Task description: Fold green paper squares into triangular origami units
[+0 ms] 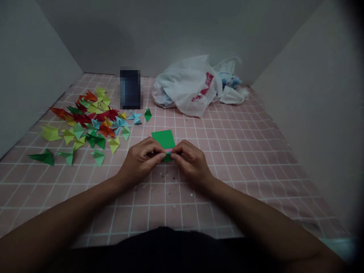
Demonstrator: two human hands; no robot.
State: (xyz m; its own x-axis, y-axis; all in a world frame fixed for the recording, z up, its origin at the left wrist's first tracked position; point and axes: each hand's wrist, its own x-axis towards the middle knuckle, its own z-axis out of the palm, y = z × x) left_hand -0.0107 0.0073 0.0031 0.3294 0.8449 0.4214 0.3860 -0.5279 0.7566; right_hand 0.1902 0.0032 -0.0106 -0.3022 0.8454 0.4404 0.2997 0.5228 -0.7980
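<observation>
Between the fingertips of both hands is a small folded piece of green paper (167,157), mostly covered by the fingers. My left hand (144,154) pinches its left side and my right hand (191,157) pinches its right side, with the thumbs nearly meeting. Just beyond the fingers lies a square green sheet (163,139), with a pink edge showing under it. Off to the left, a loose group of folded paper cranes (82,117) in red, orange, yellow, green and light blue is spread over the checked cloth.
A pink cloth with white grid lines (227,151) covers the surface. At the back, a dark pixelated rectangle (130,89) stands left of a crumpled white plastic bag (190,85). Tiny scraps (167,182) lie near my wrists. Pale walls (318,94) rise on the sides and back.
</observation>
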